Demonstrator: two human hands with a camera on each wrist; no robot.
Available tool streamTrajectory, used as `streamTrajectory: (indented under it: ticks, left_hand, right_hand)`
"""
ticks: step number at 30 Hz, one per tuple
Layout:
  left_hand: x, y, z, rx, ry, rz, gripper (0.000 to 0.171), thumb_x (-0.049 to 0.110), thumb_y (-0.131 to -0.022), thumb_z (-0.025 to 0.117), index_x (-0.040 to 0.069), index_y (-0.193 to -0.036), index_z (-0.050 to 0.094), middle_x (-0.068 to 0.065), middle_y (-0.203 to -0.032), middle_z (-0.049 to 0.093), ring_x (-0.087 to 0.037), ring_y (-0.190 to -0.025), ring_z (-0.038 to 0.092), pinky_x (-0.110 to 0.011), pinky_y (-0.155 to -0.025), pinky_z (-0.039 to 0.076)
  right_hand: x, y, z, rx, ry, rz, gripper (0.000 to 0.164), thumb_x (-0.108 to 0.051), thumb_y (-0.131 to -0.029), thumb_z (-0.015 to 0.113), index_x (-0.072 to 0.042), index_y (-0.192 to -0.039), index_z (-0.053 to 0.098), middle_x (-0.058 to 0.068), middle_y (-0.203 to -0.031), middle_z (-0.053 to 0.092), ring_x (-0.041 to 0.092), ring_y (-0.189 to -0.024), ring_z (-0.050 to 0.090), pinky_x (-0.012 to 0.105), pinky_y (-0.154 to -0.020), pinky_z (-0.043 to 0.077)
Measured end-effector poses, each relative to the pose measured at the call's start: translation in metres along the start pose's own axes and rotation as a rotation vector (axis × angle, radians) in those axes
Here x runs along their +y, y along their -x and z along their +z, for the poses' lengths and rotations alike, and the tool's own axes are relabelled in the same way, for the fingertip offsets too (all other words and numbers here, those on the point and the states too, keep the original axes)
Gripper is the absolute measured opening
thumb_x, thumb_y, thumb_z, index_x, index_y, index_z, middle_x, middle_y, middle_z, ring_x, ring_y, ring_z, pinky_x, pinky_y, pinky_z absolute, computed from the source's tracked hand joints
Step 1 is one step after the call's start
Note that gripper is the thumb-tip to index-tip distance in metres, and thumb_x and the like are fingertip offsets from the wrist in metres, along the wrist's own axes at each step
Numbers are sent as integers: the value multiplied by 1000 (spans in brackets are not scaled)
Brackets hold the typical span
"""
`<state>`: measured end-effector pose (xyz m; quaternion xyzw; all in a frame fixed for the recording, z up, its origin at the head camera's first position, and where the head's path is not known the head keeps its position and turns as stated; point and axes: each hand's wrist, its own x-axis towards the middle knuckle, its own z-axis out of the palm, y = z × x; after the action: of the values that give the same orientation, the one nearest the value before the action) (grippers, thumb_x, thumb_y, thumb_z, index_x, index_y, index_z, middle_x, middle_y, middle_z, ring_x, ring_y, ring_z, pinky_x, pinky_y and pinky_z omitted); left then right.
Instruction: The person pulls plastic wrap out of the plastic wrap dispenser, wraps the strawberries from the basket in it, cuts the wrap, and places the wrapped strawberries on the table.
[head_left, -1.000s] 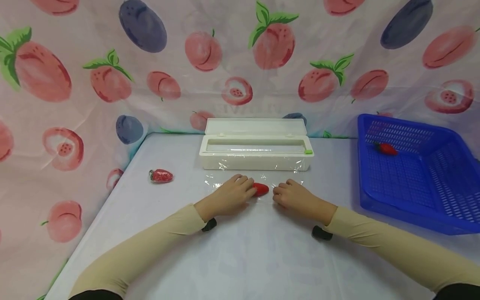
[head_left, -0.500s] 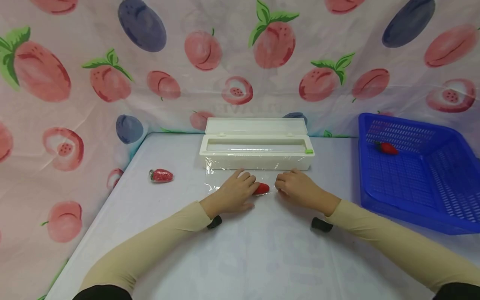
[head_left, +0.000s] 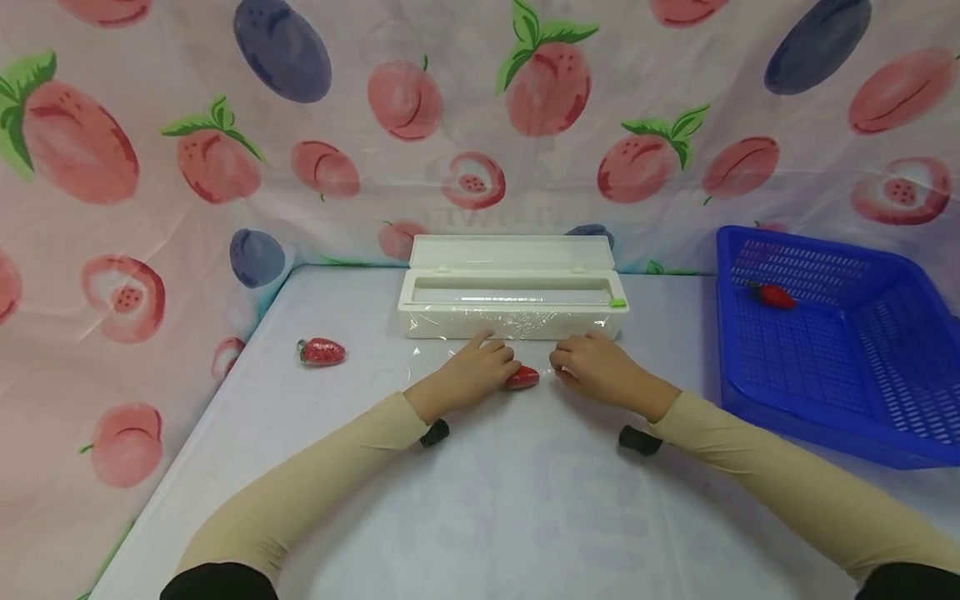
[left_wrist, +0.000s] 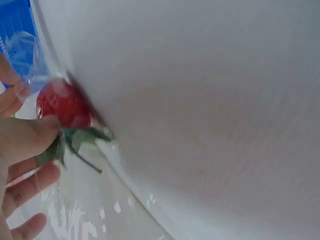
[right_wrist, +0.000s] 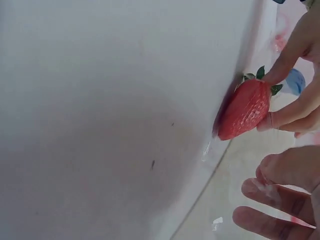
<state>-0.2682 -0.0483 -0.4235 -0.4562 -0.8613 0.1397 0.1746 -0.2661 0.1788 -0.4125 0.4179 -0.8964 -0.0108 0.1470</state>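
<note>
White tabletop (head_left: pixel 480 517) lay beneath; before the box (head_left: pixel 510 325), on my feed, the left hand (head_left: pixel 474 375) pinched the strawberry (right_wrist: pixel 245 110) near its leaves, seemingly steadying it, while the right hand (head_left: pixel 600 375) pinched film (left_wrist: pixel 34 65) beyond its tip, presumably for tension.

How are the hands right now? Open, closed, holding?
Left hand: closed, holding a strawberry near its leafy end.
Right hand: closed, pinching clear film.

You have a fruit-printed sheet (head_left: pixel 547 187) behind the white desk (head_left: pixel 525 508), a blue basket (head_left: pixel 810 354) on your right with a small strawberry (head_left: pixel 776 296) inside, and a shiny red strawberry (head_left: pixel 322 352) lying on its side to your left.
</note>
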Motion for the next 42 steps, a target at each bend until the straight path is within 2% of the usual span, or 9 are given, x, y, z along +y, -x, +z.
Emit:
streamTrajectory:
  ticks: [5, 11, 21, 26, 29, 32, 36, 39, 42]
  left_hand:
    - [-4, -4, -1, -7, 48, 24, 20, 17, -87, 63, 21, -106, 68, 5, -104, 68, -16, -106, 58, -40, -105, 39]
    - [-5, -4, -2, 24, 67, 65, 19, 19, -85, 64, 21, -103, 70, 6, -102, 68, -14, -104, 58, -39, -105, 39]
    - [-4, -4, -2, 11, 115, 32, 21, 16, -85, 66, 20, -105, 70, 5, -103, 69, -14, -106, 59, -38, -104, 39]
    - [-5, -7, -2, -12, 137, 12, 22, 13, -84, 66, 20, -104, 71, 5, -102, 69, -15, -104, 59, -37, -104, 39]
    - [-6, -8, -1, -23, 152, 5, 21, 13, -85, 65, 20, -104, 71, 5, -101, 69, -15, -103, 59, -37, -104, 39]
    - [-7, -8, -1, -25, 165, 3, 20, 13, -85, 64, 20, -103, 71, 5, -101, 69, -15, -102, 59, -36, -103, 39]
    - [-10, -6, 1, -35, 176, -14, 21, 12, -85, 63, 20, -103, 71, 5, -101, 70, -14, -103, 60, -35, -102, 38]
    - [-11, -5, 2, -29, 201, -32, 21, 12, -84, 65, 19, -103, 71, 4, -101, 70, -14, -103, 60, -35, -102, 38]
    - [-12, -5, 3, -6, 260, -42, 20, 14, -84, 66, 18, -102, 71, 3, -101, 70, -15, -102, 61, -35, -101, 39]
  right_hand:
    - [1, -4, 3, -57, 4, 53, 7, -13, -80, 72, -12, -84, 66, 1, -81, 68, 19, -75, 63, 35, -68, 47]
    - [1, -11, 11, -84, 77, 37, 4, -12, -83, 68, -11, -81, 65, 3, -74, 67, 20, -69, 62, 33, -61, 46]
    - [2, -15, 23, -122, 182, 13, 7, -7, -83, 65, -10, -76, 64, 5, -70, 65, 19, -63, 61, 29, -49, 42]
    - [3, -13, 23, -139, 211, 13, 5, -8, -83, 65, -10, -78, 66, 5, -72, 66, 18, -66, 62, 30, -52, 44]
    - [3, -11, 20, -115, 214, 21, 2, -9, -82, 67, -10, -83, 66, 5, -78, 67, 19, -71, 63, 32, -57, 46]
    - [2, -9, 16, -38, 151, 18, 10, -9, -81, 69, -8, -90, 67, 7, -86, 66, 21, -79, 64, 35, -65, 50]
    - [-3, -13, 10, 33, -47, -10, 18, -16, -81, 69, -7, -97, 70, 5, -91, 67, 21, -84, 63, 37, -75, 52]
    - [-7, -20, 10, 2, -173, -10, 25, -26, -82, 70, -6, -99, 71, 4, -92, 68, 19, -84, 63, 35, -78, 52]
    - [-8, -25, 13, -45, -223, -1, 28, -28, -83, 70, -6, -100, 72, 4, -92, 69, 17, -83, 64, 33, -77, 52]
